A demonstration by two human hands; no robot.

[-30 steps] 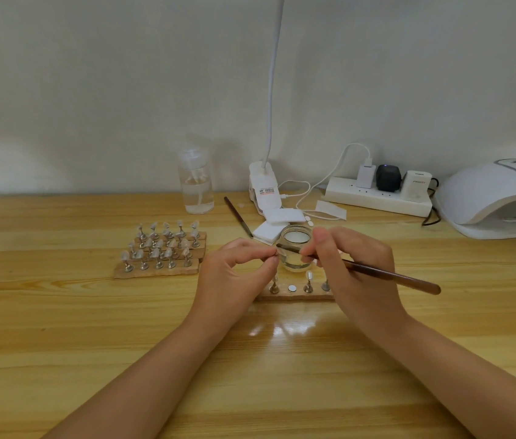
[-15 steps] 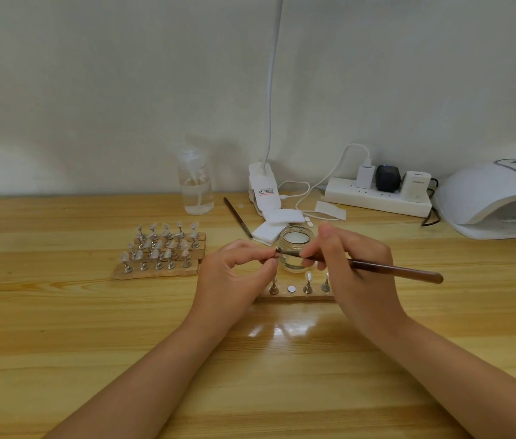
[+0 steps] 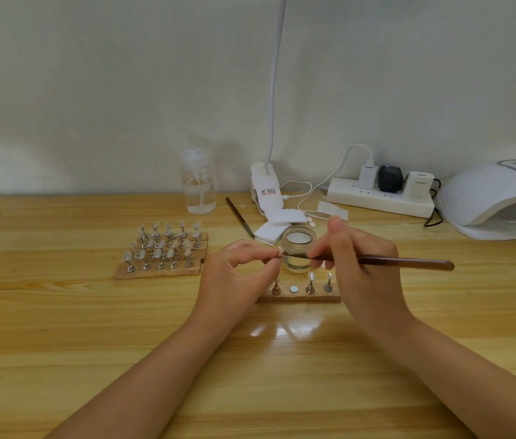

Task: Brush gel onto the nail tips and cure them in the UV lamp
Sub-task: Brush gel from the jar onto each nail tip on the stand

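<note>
The fingers (image 3: pixel 271 261) of the left hand (image 3: pixel 234 280) pinch a nail tip (image 3: pixel 281 254), and the brush (image 3: pixel 377 260) gripped by the right hand (image 3: pixel 364 274) lies level toward the right tabletop edge, bristles touching it.

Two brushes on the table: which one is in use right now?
The long brown brush gripped by the right hand, its tip at the nail tip pinched by the left hand. The other brush lies untouched beside the white pads.

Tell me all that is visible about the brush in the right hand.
The brush is slim, with a dark reddish-brown handle that looks like glossy wood and ends rounded at the right. It lies nearly level above the table, in front of the glass jar. The right hand pinches it near the front. Its dark tip meets the nail tip pinched by the left hand.
</note>
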